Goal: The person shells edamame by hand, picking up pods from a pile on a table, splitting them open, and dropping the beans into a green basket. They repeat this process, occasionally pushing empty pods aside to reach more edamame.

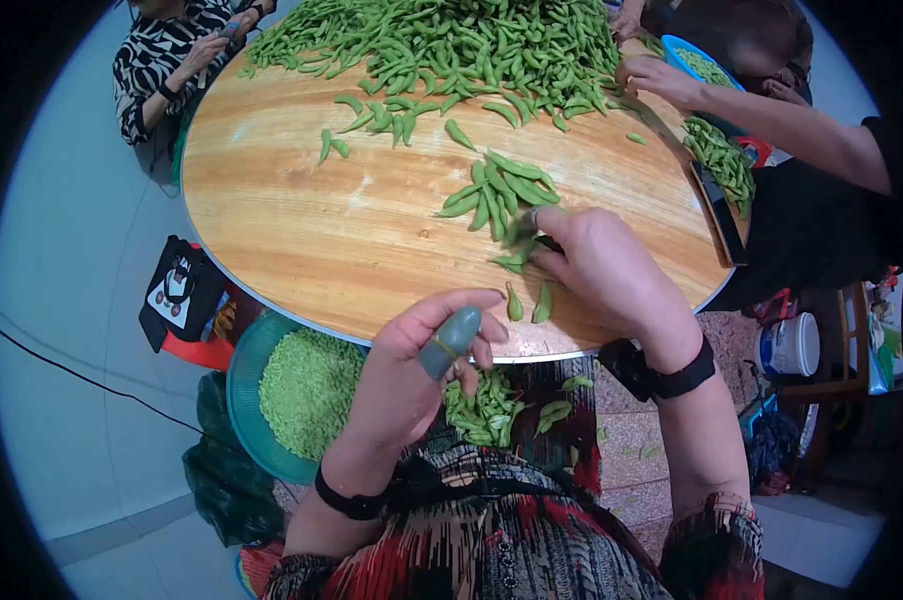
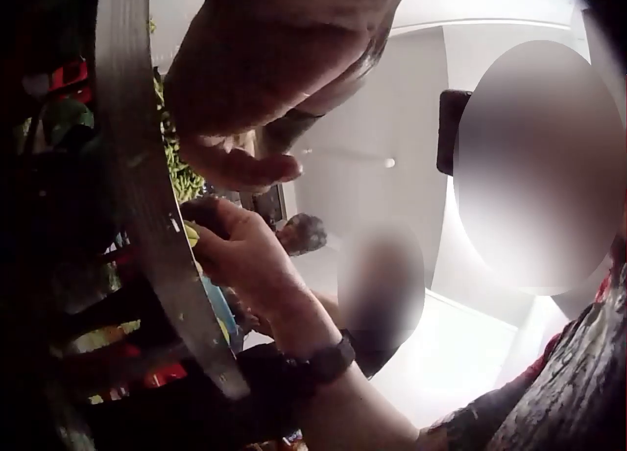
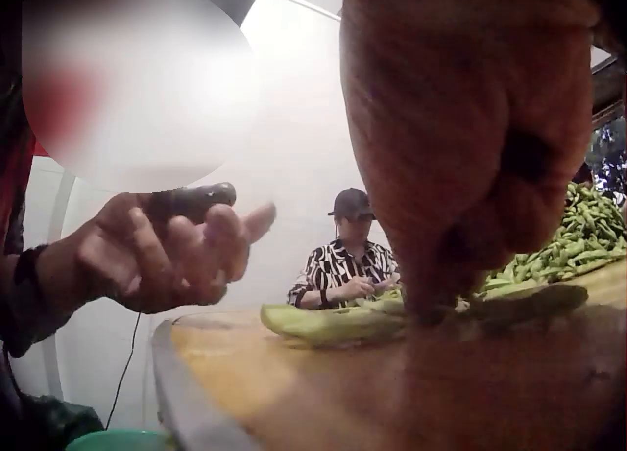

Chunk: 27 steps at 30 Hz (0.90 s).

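Observation:
Over the table's near edge is the left hand (image 1: 412, 365), a grey-green cover (image 1: 452, 340) with a yellow band on its thumb. Its fingers are loosely bent and hold nothing visible; in the right wrist view the left hand (image 3: 171, 250) is palm up. Farther right, the right hand (image 1: 602, 260) reaches down to the wood and pinches a green pod (image 1: 515, 262) beside a small group of pods (image 1: 492, 190). The right wrist view has a pod (image 3: 333, 324) at its fingertips, which are partly hidden. Two single pods (image 1: 543, 303) lie nearer the edge.
A large pod heap (image 1: 472, 45) covers the table's far side. A teal basket of shelled beans (image 1: 307, 395) stands below left, and pods (image 1: 484, 408) lie on the lap. At right are a long dark-handled blade (image 1: 720, 215) and another person's arm (image 1: 772, 120); someone sits far left.

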Available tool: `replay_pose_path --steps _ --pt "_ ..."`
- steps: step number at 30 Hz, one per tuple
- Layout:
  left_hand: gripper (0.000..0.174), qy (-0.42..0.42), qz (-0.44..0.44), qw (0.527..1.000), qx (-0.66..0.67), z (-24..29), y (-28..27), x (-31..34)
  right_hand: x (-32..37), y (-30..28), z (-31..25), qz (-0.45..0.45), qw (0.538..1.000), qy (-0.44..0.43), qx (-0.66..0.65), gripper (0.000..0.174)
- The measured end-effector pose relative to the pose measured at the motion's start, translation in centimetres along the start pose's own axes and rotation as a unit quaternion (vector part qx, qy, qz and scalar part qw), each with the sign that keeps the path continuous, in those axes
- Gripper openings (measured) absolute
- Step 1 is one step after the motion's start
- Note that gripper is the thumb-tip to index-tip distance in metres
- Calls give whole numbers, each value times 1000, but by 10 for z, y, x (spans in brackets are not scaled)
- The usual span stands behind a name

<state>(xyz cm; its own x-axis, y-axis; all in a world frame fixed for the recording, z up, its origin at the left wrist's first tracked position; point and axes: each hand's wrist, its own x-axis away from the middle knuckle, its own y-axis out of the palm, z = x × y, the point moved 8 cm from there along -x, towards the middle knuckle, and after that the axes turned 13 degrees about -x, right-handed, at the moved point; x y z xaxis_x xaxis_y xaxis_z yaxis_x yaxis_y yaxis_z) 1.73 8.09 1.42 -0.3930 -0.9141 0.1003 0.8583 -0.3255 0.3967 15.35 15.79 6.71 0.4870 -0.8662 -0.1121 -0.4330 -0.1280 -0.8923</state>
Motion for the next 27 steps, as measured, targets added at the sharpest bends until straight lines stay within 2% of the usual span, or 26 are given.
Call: replay_pose_path --steps 3,7,9,10,12,16,18,20,23,24,27 --pt "37 19 53 998 -6 0 -1 -4 4 5 0 7 1000 6 29 19" --pt "40 10 68 998 3 -3 5 -13 10 9 2 13 998 45 43 20" --pt "41 19 101 995 1 0 6 -15 14 3 2 74 997 21 -10 21" --pt "41 20 100 995 1 0 7 -16 16 0 0 75 997 21 -9 21" --pt "40 1 91 993 70 -4 10 -19 23 -2 2 85 959 55 -266 20" --pt "37 14 73 997 30 -3 16 -23 29 12 -2 97 928 47 -358 19" --pt "34 55 138 987 61 2 -3 -20 32 2 20 186 907 100 -364 19" --pt "32 61 158 984 56 6 -13 -16 36 -10 17 194 908 98 -358 18" --pt "31 69 177 980 52 9 -25 -11 38 -2 -10 67 981 79 -163 19" --pt "31 71 180 980 50 9 -27 -11 38 5 -20 77 989 39 -116 19" --pt "31 35 164 984 52 4 -23 -9 34 19 -22 69 994 62 -55 18"
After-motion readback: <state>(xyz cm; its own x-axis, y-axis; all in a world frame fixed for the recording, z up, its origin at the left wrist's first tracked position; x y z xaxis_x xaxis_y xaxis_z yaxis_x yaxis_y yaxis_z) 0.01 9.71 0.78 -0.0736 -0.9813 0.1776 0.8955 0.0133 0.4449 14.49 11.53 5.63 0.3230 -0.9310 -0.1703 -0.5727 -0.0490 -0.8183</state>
